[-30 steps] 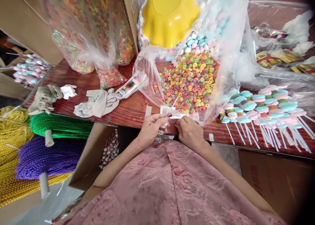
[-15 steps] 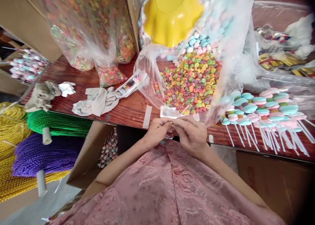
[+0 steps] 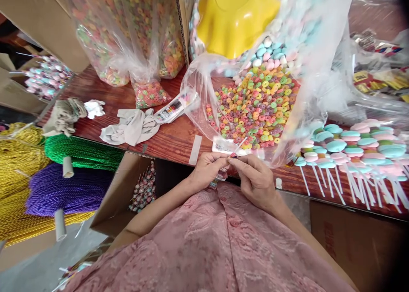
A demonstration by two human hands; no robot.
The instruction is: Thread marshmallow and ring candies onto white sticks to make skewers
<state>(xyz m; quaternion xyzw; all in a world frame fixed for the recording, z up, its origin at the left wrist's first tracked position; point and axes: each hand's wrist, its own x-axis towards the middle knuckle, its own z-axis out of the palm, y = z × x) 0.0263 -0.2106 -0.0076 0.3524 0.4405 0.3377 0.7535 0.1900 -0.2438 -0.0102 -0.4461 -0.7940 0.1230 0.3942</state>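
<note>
1. Hands, apart a second ago, now meet at 6 o'clock on the surface (image 3: 172,141)
2. Fingers of left hand (image 3: 207,170) and right hand (image 3: 255,179) clamp one white stick (image 3: 240,143), pointing 1 o'clock
3. One yellow bowl (image 3: 236,19) at 12 o'clock

Glossy clear plastic bag (image 3: 204,92), polished wood table (image 3: 172,141) beneath it, crumpled matt cloth (image 3: 132,128) lying beside the bag.

Both hands meet at the near edge of the wooden table (image 3: 172,141). The left hand (image 3: 207,169) and right hand (image 3: 255,179) pinch a thin white stick (image 3: 240,144), fingertips touching (a small red bit sits right at the pinch). Just beyond lies the open bag of candy rings (image 3: 255,109), with the yellow bowl (image 3: 238,19) farther back. The finished candy sticks (image 3: 351,143) lie to the right.
</note>
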